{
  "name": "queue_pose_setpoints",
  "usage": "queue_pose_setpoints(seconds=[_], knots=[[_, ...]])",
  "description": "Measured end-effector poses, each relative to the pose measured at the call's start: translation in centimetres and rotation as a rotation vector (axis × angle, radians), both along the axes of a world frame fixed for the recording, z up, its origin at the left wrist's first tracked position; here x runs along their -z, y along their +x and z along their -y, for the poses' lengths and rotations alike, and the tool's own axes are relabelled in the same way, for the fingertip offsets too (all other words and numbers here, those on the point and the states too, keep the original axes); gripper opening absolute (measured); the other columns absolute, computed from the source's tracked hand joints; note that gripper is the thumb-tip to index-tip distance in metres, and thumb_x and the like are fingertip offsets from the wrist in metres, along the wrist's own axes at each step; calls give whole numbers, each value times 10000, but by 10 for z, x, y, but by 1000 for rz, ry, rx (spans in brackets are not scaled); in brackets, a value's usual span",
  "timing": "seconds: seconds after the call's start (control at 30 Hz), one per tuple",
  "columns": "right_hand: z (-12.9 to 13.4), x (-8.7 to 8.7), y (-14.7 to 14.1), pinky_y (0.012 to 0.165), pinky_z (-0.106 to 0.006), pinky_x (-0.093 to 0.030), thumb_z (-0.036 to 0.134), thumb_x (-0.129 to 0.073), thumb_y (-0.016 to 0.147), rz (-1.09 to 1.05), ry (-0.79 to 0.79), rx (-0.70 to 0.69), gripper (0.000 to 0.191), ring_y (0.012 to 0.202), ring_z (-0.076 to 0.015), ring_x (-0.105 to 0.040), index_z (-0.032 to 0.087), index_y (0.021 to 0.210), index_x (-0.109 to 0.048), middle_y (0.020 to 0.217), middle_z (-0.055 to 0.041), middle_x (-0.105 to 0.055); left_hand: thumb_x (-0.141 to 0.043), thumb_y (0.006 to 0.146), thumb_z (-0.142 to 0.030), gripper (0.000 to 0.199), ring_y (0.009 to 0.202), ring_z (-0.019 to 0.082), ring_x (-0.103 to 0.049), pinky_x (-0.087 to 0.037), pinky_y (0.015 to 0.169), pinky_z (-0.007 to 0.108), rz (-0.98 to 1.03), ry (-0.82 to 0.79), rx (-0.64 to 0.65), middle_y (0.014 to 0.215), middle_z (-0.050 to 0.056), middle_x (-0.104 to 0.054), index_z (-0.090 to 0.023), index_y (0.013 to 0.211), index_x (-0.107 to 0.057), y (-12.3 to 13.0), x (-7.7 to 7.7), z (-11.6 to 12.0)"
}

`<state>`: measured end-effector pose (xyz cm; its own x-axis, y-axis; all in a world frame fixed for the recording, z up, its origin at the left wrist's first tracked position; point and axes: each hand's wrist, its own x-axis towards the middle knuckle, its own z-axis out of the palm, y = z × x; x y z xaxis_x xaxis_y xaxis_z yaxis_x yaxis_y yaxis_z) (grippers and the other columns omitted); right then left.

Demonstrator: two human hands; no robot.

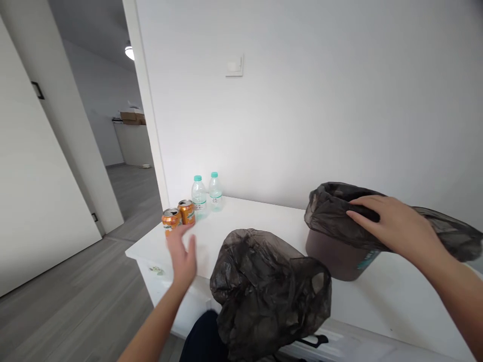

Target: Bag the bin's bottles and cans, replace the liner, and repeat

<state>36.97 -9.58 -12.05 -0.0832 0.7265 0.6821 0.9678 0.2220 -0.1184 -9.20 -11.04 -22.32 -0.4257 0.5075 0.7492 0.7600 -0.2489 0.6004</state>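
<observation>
My left hand is at the left end of the white cabinet top, open, with thumb and fingers apart. It covers the lower part of an orange drink can; whether it touches the can I cannot tell. A second orange can stands beside that one. Behind them are two clear plastic bottles, one nearer the cans and another, both with teal caps. On the right, my right hand grips a black trash bag at the mouth of a brownish bin, which the bag lines.
Another crumpled black plastic bag bulges up at the front edge of the white cabinet. A black handle-like piece shows below it. The wall behind carries a switch. A doorway opens at the left.
</observation>
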Motion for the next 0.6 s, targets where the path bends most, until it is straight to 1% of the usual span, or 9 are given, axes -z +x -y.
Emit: queue_pose_setpoints(seconds=[0.07, 0.13, 0.17, 0.2, 0.23, 0.3, 0.43, 0.53, 0.6], knots=[[1, 14, 13, 709, -443, -475, 582, -476, 873, 0, -71, 53, 385, 973, -323, -632, 285, 1029, -664, 1076, -49, -699, -379, 941, -463, 346, 1204, 290, -496, -372, 1075, 480, -207, -159, 325, 1209, 98, -596, -269, 1073, -634, 43, 3, 12], [6, 21, 20, 672, -406, -464, 577, -423, 898, 21, -84, 111, 414, 895, -291, -642, 276, 1061, -656, 1006, -42, -709, -386, 946, -510, 386, 1259, 276, -482, -366, 1095, 459, -400, -387, 609, 1316, 65, -577, -305, 1129, -658, 74, 15, 12], [9, 22, 22, 663, -396, -457, 577, -414, 898, 32, -72, 133, 426, 862, -286, -640, 270, 1067, -655, 963, -44, -711, -381, 950, -528, 412, 1297, 274, -459, -345, 1112, 463, -481, -499, 701, 1377, 53, -548, -321, 1190, -645, 85, 22, 8], [13, 22, 24, 655, -389, -450, 576, -407, 898, 45, -61, 157, 432, 839, -286, -635, 265, 1070, -655, 931, -46, -711, -375, 954, -542, 436, 1333, 278, -428, -315, 1129, 479, -550, -594, 750, 1424, 47, -516, -335, 1249, -620, 93, 29, 1], [17, 21, 27, 642, -381, -441, 573, -402, 899, 52, -48, 185, 434, 826, -287, -631, 263, 1067, -655, 917, -47, -711, -374, 954, -552, 454, 1363, 286, -396, -282, 1140, 502, -608, -661, 765, 1456, 44, -489, -346, 1294, -593, 100, 36, -8], [24, 17, 35, 614, -363, -421, 559, -393, 904, 43, -22, 240, 428, 814, -289, -624, 259, 1064, -653, 937, -55, -711, -390, 948, -561, 467, 1398, 301, -346, -223, 1147, 549, -688, -707, 739, 1491, 42, -454, -366, 1340, -554, 110, 49, -28], [34, 14, 62, 586, -364, -391, 536, -410, 909, 15, 21, 318, 423, 766, -295, -615, 227, 1054, -660, 928, -102, -706, -414, 932, -559, 480, 1407, 309, -329, -168, 1145, 581, -718, -648, 683, 1502, 49, -444, -369, 1356, -536, 128, 63, -68], [35, 17, 89, 577, -376, -377, 549, -425, 901, 22, 26, 376, 436, 747, -312, -608, 222, 1062, -665, 875, -123, -698, -427, 928, -527, 450, 1377, 291, -380, -208, 1138, 547, -722, -614, 684, 1467, 51, -489, -354, 1317, -573, 143, 59, -94], [34, 17, 108, 588, -381, -380, 548, -407, 908, 34, 4, 427, 448, 760, -316, -606, 226, 1090, -660, 881, -122, -697, -452, 918, -510, 419, 1333, 281, -434, -250, 1127, 513, -727, -579, 689, 1412, 55, -544, -336, 1264, -613, 155, 47, -110]])
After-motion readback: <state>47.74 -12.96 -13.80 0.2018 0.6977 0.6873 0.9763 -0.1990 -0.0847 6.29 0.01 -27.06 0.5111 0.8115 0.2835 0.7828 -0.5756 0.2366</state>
